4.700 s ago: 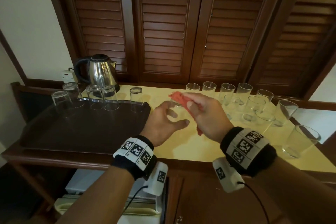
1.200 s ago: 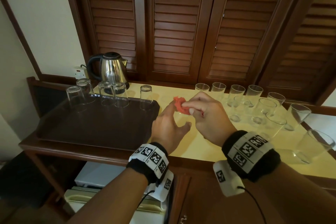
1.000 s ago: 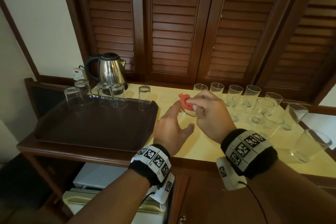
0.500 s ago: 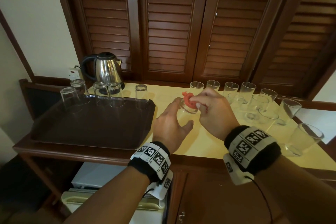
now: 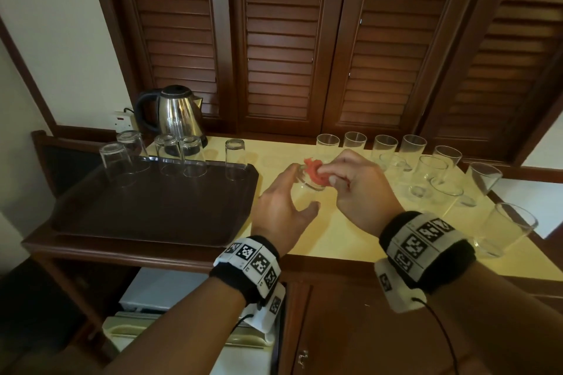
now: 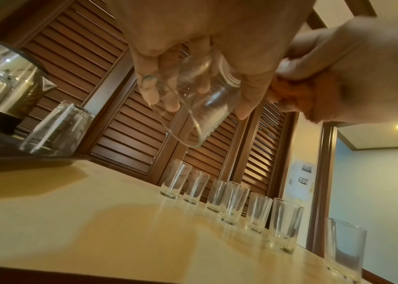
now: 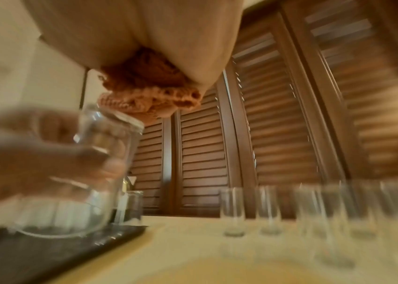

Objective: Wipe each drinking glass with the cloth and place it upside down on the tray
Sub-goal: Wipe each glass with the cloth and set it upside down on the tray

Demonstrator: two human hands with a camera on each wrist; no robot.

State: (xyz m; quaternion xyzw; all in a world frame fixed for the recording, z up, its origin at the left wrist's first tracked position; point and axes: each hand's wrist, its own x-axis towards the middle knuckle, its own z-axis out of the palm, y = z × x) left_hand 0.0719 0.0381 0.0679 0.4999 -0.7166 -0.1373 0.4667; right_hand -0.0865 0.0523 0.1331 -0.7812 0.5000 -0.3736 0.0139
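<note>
Five glasses [image 5: 192, 157] stood upside down along the far edge of the big dark tray [image 5: 146, 210]. Beside the tray, above the yellow counter [image 5: 335, 240], the left hand [image 5: 281, 210] curled round one glass [image 6: 193, 107], mouth down. The right hand [image 5: 362, 192] squeezed the orange cloth [image 5: 315, 172] against its bottom.

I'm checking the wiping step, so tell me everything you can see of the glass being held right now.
The glass is clear, plain and straight-sided with a thick base, and looks empty. The left hand grips it around its side, above the yellow counter, tilted with its open mouth down. The right hand presses a crumpled orange cloth against its base end. It is not yet on the tray.
</note>
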